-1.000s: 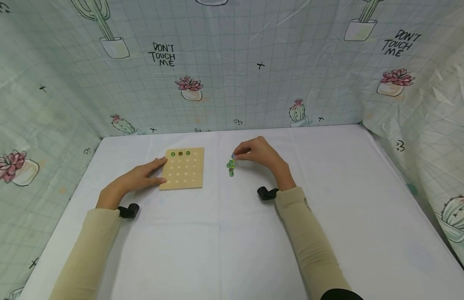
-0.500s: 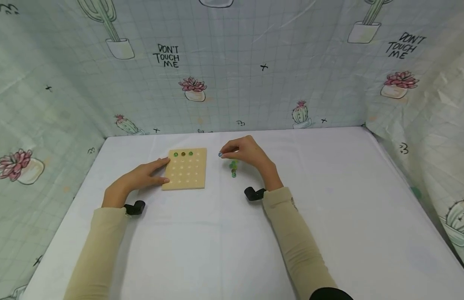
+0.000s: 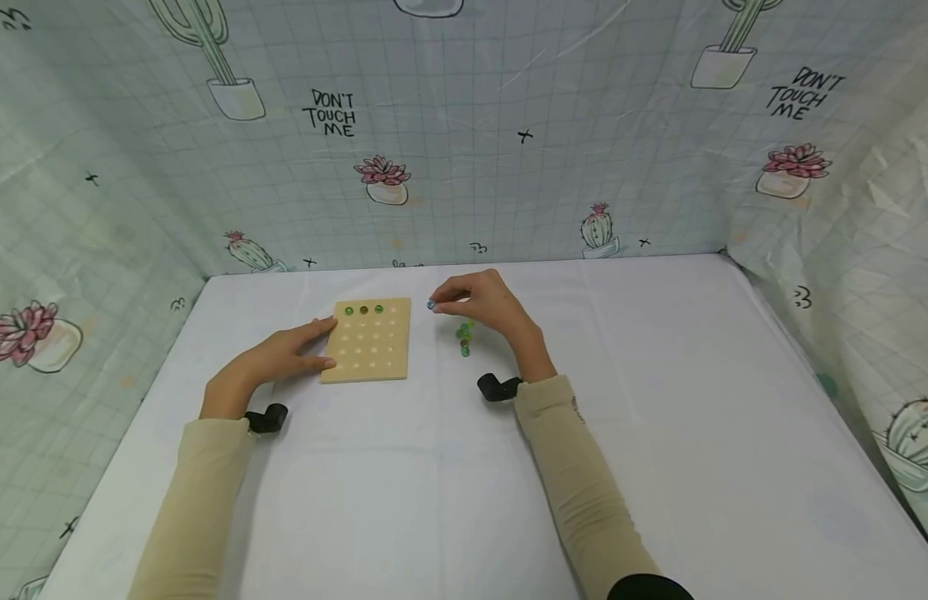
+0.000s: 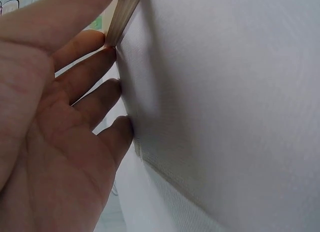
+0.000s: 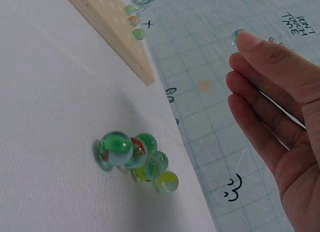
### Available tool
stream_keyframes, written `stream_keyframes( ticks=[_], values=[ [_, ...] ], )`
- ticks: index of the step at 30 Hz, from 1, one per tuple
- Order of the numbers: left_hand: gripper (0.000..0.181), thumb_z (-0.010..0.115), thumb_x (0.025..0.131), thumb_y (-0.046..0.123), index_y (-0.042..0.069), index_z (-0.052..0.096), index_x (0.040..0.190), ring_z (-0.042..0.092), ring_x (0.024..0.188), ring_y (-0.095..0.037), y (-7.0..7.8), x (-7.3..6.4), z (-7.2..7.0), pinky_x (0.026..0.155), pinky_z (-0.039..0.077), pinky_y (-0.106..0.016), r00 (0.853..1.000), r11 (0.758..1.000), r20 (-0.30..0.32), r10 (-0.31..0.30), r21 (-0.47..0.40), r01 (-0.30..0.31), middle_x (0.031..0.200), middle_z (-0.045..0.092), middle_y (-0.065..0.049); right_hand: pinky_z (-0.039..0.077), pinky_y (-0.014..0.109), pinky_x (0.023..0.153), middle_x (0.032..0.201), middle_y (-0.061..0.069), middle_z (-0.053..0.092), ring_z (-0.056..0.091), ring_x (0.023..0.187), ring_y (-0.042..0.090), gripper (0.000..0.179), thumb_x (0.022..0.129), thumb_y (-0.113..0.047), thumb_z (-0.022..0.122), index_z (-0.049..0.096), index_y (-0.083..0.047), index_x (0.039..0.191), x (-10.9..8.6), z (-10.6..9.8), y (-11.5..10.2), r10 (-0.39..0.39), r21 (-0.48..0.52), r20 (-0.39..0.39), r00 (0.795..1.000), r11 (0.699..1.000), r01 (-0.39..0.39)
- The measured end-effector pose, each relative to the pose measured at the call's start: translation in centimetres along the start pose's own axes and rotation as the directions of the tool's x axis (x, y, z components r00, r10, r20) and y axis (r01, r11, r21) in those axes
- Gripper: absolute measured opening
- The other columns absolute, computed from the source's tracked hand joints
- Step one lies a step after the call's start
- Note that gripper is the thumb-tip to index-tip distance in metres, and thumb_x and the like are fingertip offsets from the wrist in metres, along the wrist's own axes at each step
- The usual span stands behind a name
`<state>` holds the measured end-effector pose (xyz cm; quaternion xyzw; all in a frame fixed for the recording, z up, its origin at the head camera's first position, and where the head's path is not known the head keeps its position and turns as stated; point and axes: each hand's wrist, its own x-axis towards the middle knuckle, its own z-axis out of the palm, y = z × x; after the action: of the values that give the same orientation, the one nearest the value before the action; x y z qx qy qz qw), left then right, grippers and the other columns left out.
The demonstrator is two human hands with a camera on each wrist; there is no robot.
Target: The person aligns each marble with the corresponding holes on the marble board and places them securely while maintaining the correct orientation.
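Observation:
A square wooden board [image 3: 370, 341] with rows of small hollows lies on the table, and several marbles [image 3: 363, 310] sit in its top row. My left hand [image 3: 287, 353] touches the board's left edge, thumb and index finger spread apart and fingers fairly straight; in the left wrist view its fingertips rest at the board's side. Between thumb and fingertips my right hand [image 3: 484, 305] pinches a blue-tinted glass marble [image 3: 431, 305], held above the table just right of the board. Below that hand, loose green and yellow marbles [image 5: 116, 148] lie in a small cluster.
A white cloth covers the table [image 3: 403, 483]. Behind and at both sides hangs a curtain [image 3: 448, 167] printed with cacti and grid lines. Each wrist carries a small black camera [image 3: 498, 387].
My right hand has moved left from the loose marbles toward the board, carrying the blue-tinted marble. The left hand stays at the board's edge.

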<state>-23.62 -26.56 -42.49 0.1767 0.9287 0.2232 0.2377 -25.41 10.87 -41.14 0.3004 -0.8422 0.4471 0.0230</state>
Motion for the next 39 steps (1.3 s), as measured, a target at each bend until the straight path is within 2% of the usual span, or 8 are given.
stream_keyframes(
  ticks=[6, 10, 18, 21, 26, 31, 35, 39],
  values=[
    [0.092, 0.07, 0.095, 0.045, 0.007, 0.02, 0.163, 0.01, 0.154, -0.045, -0.1, -0.2, 0.1, 0.121, 0.014, -0.063, 1.0, 1.0, -0.006, 0.009, -0.006, -0.009, 0.167, 0.012, -0.026, 0.056, 0.023, 0.087, 0.1, -0.004, 0.078, 0.071, 0.092, 0.008, 0.015, 0.09, -0.021, 0.081, 0.081, -0.013, 0.103, 0.3, 0.3, -0.2, 0.0, -0.005, -0.01, 1.0, 1.0, 0.0],
    [0.093, 0.07, 0.095, 0.047, 0.008, 0.02, 0.163, 0.01, 0.154, -0.046, -0.2, -0.2, 0.1, 0.121, 0.014, -0.064, 1.0, 1.0, -0.009, 0.008, -0.014, -0.008, 0.167, 0.012, -0.026, 0.057, 0.029, 0.089, 0.1, -0.006, 0.078, 0.07, 0.093, 0.006, 0.015, 0.09, -0.021, 0.08, 0.081, -0.015, 0.103, 0.5, 0.5, -0.2, 0.002, 0.005, -0.024, 1.0, 1.0, -0.002],
    [0.094, 0.07, 0.094, 0.049, 0.01, 0.02, 0.163, 0.009, 0.154, -0.046, -0.1, -0.3, 0.2, 0.121, 0.013, -0.065, 1.0, 1.0, -0.016, -0.005, -0.029, 0.005, 0.167, 0.011, -0.025, 0.058, 0.045, 0.091, 0.101, 0.002, 0.078, 0.072, 0.093, 0.013, 0.017, 0.089, -0.016, 0.081, 0.081, -0.009, 0.104, 1.3, 0.6, -0.4, -0.11, 0.015, -0.069, 0.992, 0.994, 0.111],
    [0.095, 0.071, 0.093, 0.05, 0.011, 0.02, 0.163, 0.008, 0.154, -0.046, 0.0, -0.3, 0.2, 0.121, 0.012, -0.065, 1.0, 0.999, -0.018, -0.016, -0.037, 0.015, 0.167, 0.01, -0.025, 0.059, 0.044, 0.089, 0.101, 0.003, 0.079, 0.072, 0.092, 0.014, 0.017, 0.089, -0.016, 0.081, 0.081, -0.009, 0.105, 1.6, 0.8, -0.4, -0.145, -0.004, -0.078, 0.986, 0.989, 0.145],
    [0.096, 0.07, 0.093, 0.052, 0.011, 0.02, 0.164, 0.008, 0.154, -0.045, -0.1, -0.3, 0.2, 0.121, 0.012, -0.065, 1.0, 0.999, -0.016, -0.015, -0.037, 0.014, 0.167, 0.01, -0.025, 0.059, 0.037, 0.087, 0.101, 0.002, 0.079, 0.073, 0.093, 0.013, 0.018, 0.089, -0.017, 0.08, 0.082, -0.01, 0.106, 2.2, 1.2, -0.3, -0.162, -0.029, -0.099, 0.982, 0.987, 0.16],
    [0.096, 0.07, 0.093, 0.053, 0.011, 0.02, 0.164, 0.008, 0.154, -0.046, -0.3, -0.3, 0.3, 0.121, 0.013, -0.065, 1.0, 0.999, -0.016, -0.007, -0.036, 0.006, 0.167, 0.01, -0.025, 0.059, 0.044, 0.089, 0.101, 0.003, 0.079, 0.074, 0.095, 0.015, 0.018, 0.088, -0.016, 0.081, 0.082, -0.009, 0.105, 2.8, 1.8, 0.2, -0.167, -0.011, -0.114, 0.979, 0.986, 0.167],
    [0.097, 0.07, 0.092, 0.053, 0.012, 0.02, 0.164, 0.007, 0.154, -0.045, -0.3, -0.2, 0.3, 0.121, 0.012, -0.065, 1.0, 0.999, -0.015, -0.016, -0.043, 0.016, 0.168, 0.009, -0.024, 0.059, 0.045, 0.089, 0.101, 0.003, 0.079, 0.074, 0.095, 0.015, 0.018, 0.088, -0.016, 0.081, 0.082, -0.01, 0.105, 3.2, 2.2, 0.5, -0.151, -0.014, -0.107, 0.983, 0.988, 0.151],
    [0.096, 0.069, 0.093, 0.053, 0.011, 0.02, 0.164, 0.008, 0.154, -0.046, -0.4, -0.2, 0.3, 0.121, 0.012, -0.065, 1.0, 0.999, -0.018, 0.004, -0.034, -0.004, 0.167, 0.01, -0.025, 0.059, 0.035, 0.086, 0.102, 0.0, 0.079, 0.074, 0.095, 0.011, 0.018, 0.089, -0.02, 0.081, 0.083, -0.014, 0.106, 3.7, 2.4, 0.6, -0.104, -0.032, -0.1, 0.99, 0.994, 0.101]
  ],
)
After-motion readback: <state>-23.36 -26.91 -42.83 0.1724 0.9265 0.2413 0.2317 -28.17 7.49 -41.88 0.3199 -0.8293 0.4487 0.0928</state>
